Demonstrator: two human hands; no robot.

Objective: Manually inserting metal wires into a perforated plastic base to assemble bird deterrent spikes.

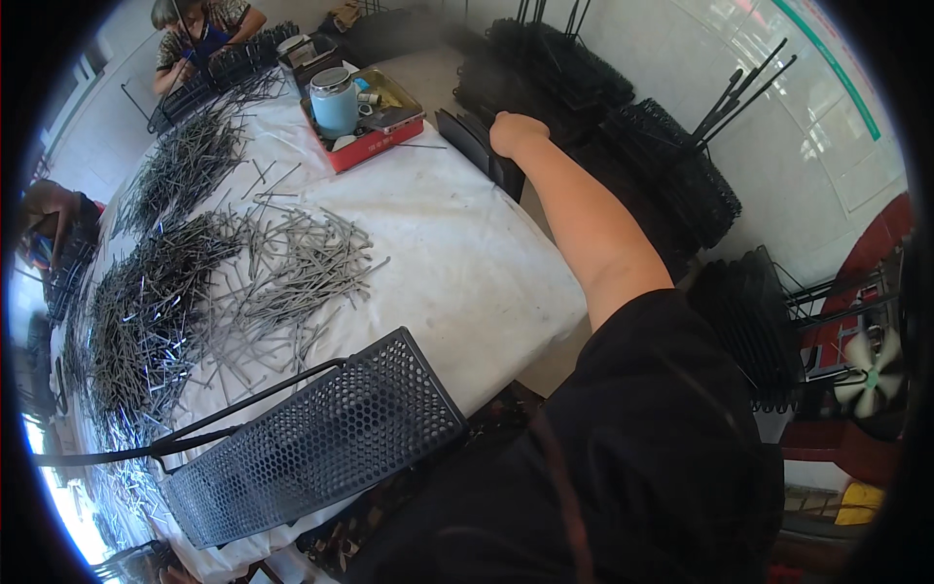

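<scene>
My right hand point(519, 136) is stretched out past the far right edge of the table, fingers closed at the top edge of a dark flat panel point(477, 146). Most of those fingers are hidden, and other dark pieces crowd around the panel. My left hand does not show. On the near side of the table lies a black perforated metal panel point(331, 438) with a bent rod handle point(248, 401), tilted across the edge. Beyond it spreads a large heap of thin grey metal pins or strips point(302, 263), with a darker heap point(161, 321) to its left.
A red tray point(375, 146) holds a light blue jar point(334, 102) and small items. Stacks of black mesh panels point(671, 175) with upright rods line the tiled wall. A fan point(869, 373) stands at right. Two people point(199, 44) work along the table's far and left sides.
</scene>
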